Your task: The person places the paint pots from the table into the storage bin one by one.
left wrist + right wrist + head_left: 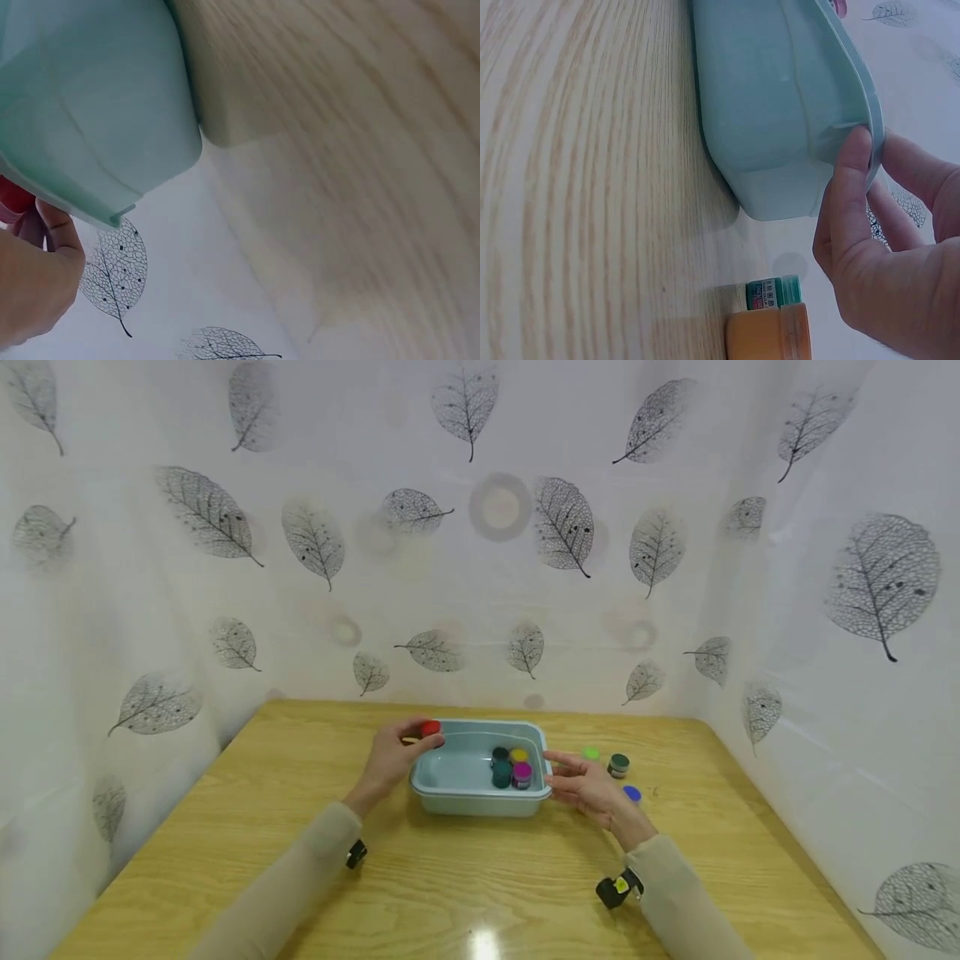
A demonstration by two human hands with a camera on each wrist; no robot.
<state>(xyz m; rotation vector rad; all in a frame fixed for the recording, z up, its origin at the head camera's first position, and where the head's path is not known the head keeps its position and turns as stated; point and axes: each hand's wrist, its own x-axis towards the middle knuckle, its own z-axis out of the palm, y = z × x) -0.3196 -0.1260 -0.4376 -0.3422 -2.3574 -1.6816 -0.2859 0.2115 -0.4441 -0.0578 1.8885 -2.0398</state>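
My left hand point(392, 760) holds a small red paint jar point(431, 727) at the left end of a pale blue-green plastic basin point(480, 806). In the left wrist view the red jar point(15, 196) is partly hidden by the basin's rim and the fingers. At the basin's right end my right hand point(592, 789) pinches the rim, with fingers below it on the outer wall and the thumb over the edge, as the right wrist view shows. Several small jars stand in the basin's right part, among them one with a yellow lid point(519, 754) and one with a magenta lid point(522, 770).
Right of the basin on the wooden table point(480, 868) are jars with light green point(591, 752), dark green point(618, 762) and blue point(632, 793) lids. The right wrist view shows an orange jar point(761, 335) beside a green one point(763, 294). A leaf-print curtain point(480, 593) surrounds the table.
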